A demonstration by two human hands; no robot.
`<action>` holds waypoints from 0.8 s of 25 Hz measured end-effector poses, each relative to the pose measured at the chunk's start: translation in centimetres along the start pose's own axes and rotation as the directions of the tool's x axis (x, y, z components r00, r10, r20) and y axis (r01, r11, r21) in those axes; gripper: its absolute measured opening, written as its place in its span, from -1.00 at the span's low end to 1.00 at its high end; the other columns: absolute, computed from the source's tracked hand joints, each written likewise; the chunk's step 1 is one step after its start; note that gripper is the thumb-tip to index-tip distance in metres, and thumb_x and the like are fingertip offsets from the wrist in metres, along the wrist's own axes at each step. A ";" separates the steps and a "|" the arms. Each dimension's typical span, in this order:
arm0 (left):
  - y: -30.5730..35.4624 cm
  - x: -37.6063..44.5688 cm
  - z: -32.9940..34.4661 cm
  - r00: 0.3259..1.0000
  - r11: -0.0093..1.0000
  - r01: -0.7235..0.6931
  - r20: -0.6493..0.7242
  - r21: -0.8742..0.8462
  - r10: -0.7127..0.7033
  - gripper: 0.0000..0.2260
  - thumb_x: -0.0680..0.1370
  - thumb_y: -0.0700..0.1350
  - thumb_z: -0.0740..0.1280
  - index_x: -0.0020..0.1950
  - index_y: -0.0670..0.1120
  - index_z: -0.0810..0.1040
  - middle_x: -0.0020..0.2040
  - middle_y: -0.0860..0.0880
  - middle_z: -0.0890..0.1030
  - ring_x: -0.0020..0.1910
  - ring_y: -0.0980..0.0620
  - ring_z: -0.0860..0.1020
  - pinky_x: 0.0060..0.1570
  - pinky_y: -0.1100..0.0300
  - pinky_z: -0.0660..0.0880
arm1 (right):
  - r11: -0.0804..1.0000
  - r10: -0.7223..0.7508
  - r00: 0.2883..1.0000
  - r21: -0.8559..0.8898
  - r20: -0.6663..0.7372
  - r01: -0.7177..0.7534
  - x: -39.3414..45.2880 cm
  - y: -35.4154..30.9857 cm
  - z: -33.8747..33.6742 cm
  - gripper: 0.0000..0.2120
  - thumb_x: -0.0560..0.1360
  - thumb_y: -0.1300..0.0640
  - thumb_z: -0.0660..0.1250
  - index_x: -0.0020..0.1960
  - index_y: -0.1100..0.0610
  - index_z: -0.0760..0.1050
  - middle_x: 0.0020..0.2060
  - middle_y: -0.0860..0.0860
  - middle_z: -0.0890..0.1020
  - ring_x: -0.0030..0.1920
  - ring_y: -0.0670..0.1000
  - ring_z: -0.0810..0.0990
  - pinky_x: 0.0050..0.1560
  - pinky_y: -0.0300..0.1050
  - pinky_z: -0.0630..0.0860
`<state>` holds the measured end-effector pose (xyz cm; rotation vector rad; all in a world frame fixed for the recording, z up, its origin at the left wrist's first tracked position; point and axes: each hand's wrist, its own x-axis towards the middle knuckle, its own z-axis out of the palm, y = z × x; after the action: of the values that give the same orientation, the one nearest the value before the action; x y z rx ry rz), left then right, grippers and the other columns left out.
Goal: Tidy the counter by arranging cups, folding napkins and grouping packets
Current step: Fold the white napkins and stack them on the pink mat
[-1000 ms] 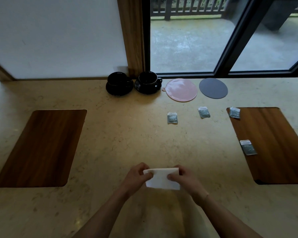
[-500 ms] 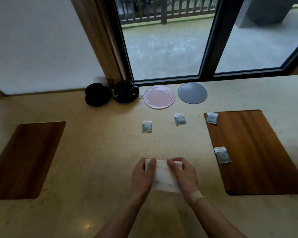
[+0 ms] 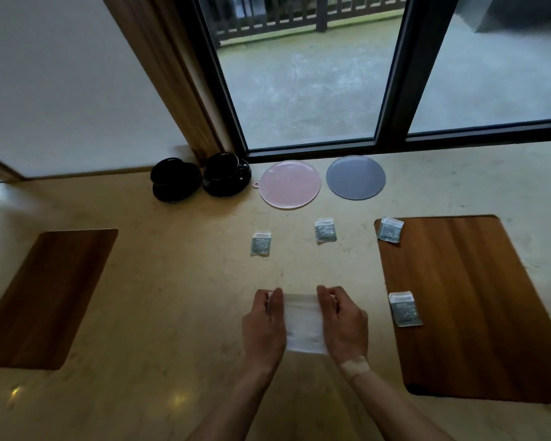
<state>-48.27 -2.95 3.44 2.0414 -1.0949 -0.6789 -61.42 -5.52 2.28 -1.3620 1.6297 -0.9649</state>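
A folded white napkin (image 3: pixel 303 323) lies flat on the pale stone counter (image 3: pixel 172 281) in front of me. My left hand (image 3: pixel 264 326) presses its left edge and my right hand (image 3: pixel 342 323) its right edge, fingers laid along the sides. Two black cups on saucers stand side by side at the back, the left cup (image 3: pixel 174 179) and the right cup (image 3: pixel 225 173). Several small grey packets are scattered: one packet (image 3: pixel 261 244) mid-counter, another (image 3: pixel 325 230) to its right, and two on the right wooden mat, the far one (image 3: pixel 389 230) and the near one (image 3: pixel 404 309).
A pink round mat (image 3: pixel 289 184) and a grey round mat (image 3: pixel 355 177) lie at the back by the window. A wooden placemat (image 3: pixel 477 297) sits at the right and another wooden placemat (image 3: pixel 45 294) at the left. A wall and window frame close off the far edge.
The napkin went from held up between my fingertips to lying flat on the counter with both hands pressing its sides. My view has shifted right and tilted.
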 end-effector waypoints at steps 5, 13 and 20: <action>0.4 2.6 0.8 0.999 0.999 -0.043 -0.016 -0.013 0.042 -0.76 0.62 0.11 0.13 -0.08 0.00 0.46 -0.30 0.08 0.56 -0.36 0.12 0.55 -0.38 0.11 0.56 | 0.999 0.025 0.999 0.036 -0.019 -0.024 2.2 -0.2 1.1 -0.67 0.49 -0.23 0.17 -0.16 0.00 0.50 -0.42 -0.13 0.53 -0.42 -0.19 0.51 -0.45 -0.39 0.35; -0.1 10.2 2.1 0.999 0.998 0.009 0.031 -0.067 -0.007 -0.73 0.62 0.05 0.19 -0.21 -0.05 0.43 -0.35 0.02 0.51 -0.39 0.03 0.46 -0.35 0.07 0.43 | 0.877 0.384 0.868 0.171 0.314 -0.450 8.0 0.0 2.9 -0.57 0.52 -0.28 0.18 -0.24 0.06 0.50 -0.25 0.05 0.61 -0.17 0.09 0.61 -0.03 0.07 0.57; 0.3 16.3 2.6 0.968 0.956 0.180 0.212 -0.233 -0.131 -0.64 0.62 0.13 0.13 -0.12 -0.10 0.52 -0.25 -0.07 0.57 -0.28 0.00 0.54 -0.30 0.11 0.48 | 0.935 0.315 0.945 0.147 0.083 -0.324 13.4 -0.8 5.3 -0.86 0.52 0.01 0.35 -0.04 0.08 0.57 -0.11 0.00 0.64 -0.04 0.05 0.61 0.04 0.07 0.60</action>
<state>-42.12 -17.95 0.26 1.8844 -0.9058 -1.0617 -57.79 -19.19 -0.40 -0.9705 1.6301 -0.8315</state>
